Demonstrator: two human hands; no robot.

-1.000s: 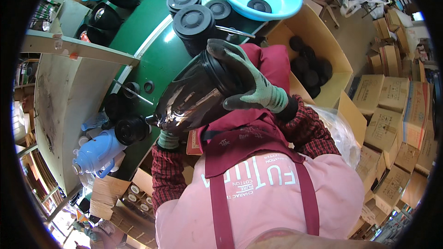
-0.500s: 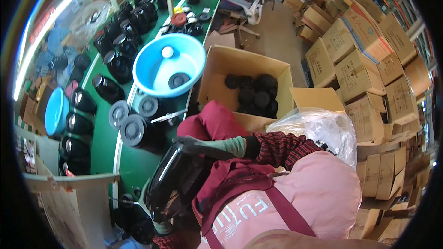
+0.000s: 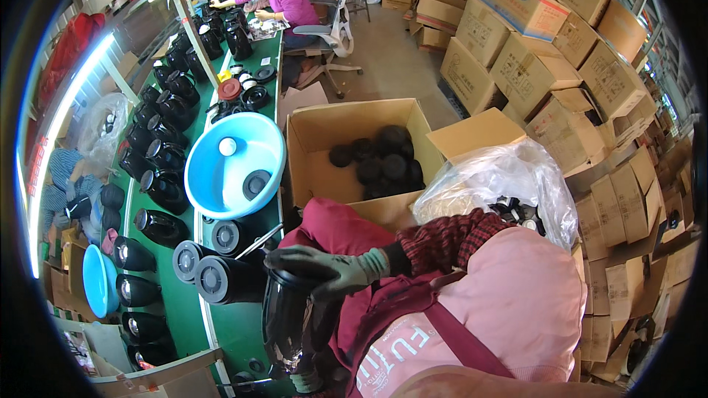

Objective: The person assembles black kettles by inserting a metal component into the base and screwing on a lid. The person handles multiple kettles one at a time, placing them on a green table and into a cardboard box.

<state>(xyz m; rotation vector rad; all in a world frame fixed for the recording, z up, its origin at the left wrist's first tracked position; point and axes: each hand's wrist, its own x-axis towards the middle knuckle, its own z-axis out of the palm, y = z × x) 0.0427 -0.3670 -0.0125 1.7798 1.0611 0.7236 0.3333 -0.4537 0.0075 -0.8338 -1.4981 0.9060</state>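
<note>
A glossy black jug-like vessel (image 3: 287,320) stands tilted between my lap and the green bench. My right hand (image 3: 317,269), in a grey and green glove, is closed over its upper end. Of my left hand (image 3: 305,381) only the green glove cuff shows clearly, low beside the vessel's bottom end; its fingers are hidden. Just left of the vessel, several black cylinders with round ribbed ends (image 3: 215,278) lie on the bench. Behind them a light blue basin (image 3: 193,177) holds a white round piece (image 3: 227,147) and a black disc (image 3: 256,184).
An open carton (image 3: 310,133) with black round parts stands ahead, beside a clear plastic bag (image 3: 509,177). Rows of black jugs (image 3: 162,228) line the green bench (image 3: 188,324). Stacked cartons (image 3: 538,66) fill the right. A person in purple (image 3: 291,0) sits at the far end.
My view has tilted up and shifted, bringing the person in purple fully into sight. The vessel now stands more upright. My right hand has its fingers spread further around the vessel's upper end.
</note>
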